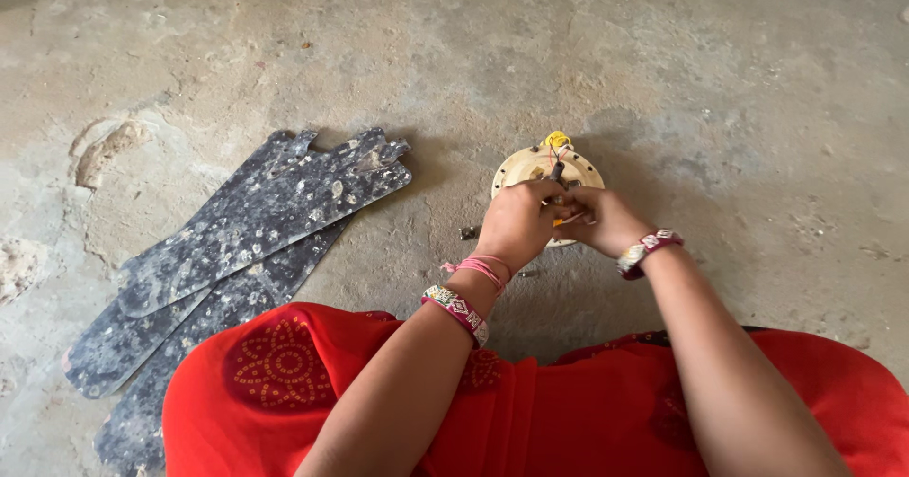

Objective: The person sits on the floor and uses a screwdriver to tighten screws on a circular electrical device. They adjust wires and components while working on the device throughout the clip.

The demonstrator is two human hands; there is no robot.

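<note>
Head view: round cream-coloured metal fan motor housing (526,167) sits flat on the grey concrete floor (720,89), just ahead of the person's knees, disc face up; round, so no clear long axis. A short dark shaft w/ yellow and red wires (558,141) sticks up at its far edge, pointing away from the person. Left hand (516,223) comes in from lower left, wrist bent, fingers curled shut over the near part of the housing. Right hand (597,218) comes in from lower right, fingers pinched together on a small orange bit (561,220) between the 2 hands; exactly what it grips can't tell. Hands touch each other over the disc. 3 dark, speckled, long flat metal fan blades (256,221) lie stacked and fanned out on the floor to the left, well apart from the hands, long axes running from lower left to upper right. Red patterned fabric (284,373) covers the lap. 2 beaded wristbands on left wrist, 1 on right.
</note>
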